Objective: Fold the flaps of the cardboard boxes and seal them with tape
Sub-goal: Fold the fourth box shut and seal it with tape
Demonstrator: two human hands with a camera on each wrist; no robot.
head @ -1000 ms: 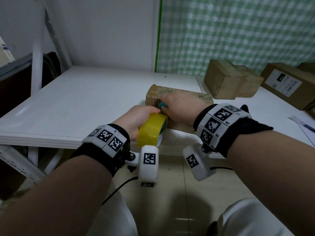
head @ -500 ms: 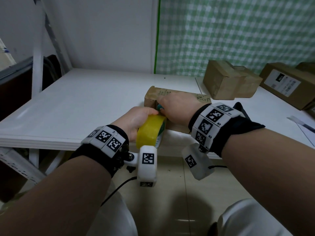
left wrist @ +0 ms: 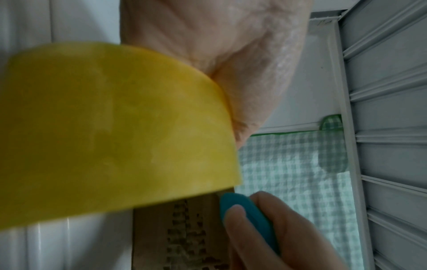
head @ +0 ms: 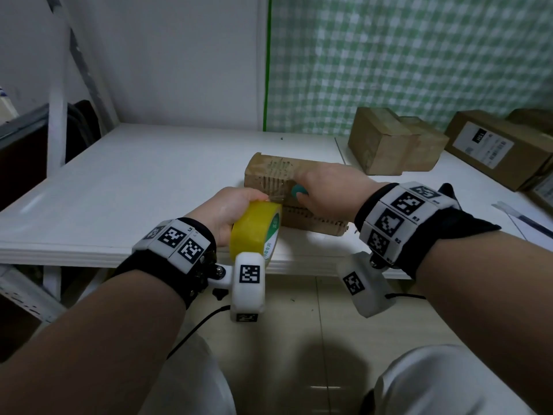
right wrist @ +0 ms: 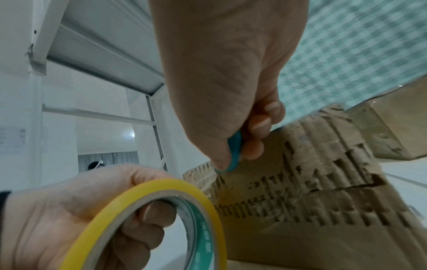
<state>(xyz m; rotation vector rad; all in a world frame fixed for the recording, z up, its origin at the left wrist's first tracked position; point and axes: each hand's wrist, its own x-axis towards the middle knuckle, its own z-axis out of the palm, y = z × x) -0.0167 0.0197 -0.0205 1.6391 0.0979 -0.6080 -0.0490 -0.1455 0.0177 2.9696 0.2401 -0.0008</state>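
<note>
- I see a green checked curtain [head: 404, 61] behind the white table [head: 134, 187].
- A white shelf frame [head: 57, 94] stands at my left.
- Tiled floor [head: 299, 324] lies below.

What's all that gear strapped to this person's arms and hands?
Both forearms are bare, with no sleeves. The hands, left and right, wear no gloves. Each wrist has a black strap carrying white blocks printed with black square codes. Below each hangs a white camera pod, also coded, with a thin black cable.
</note>
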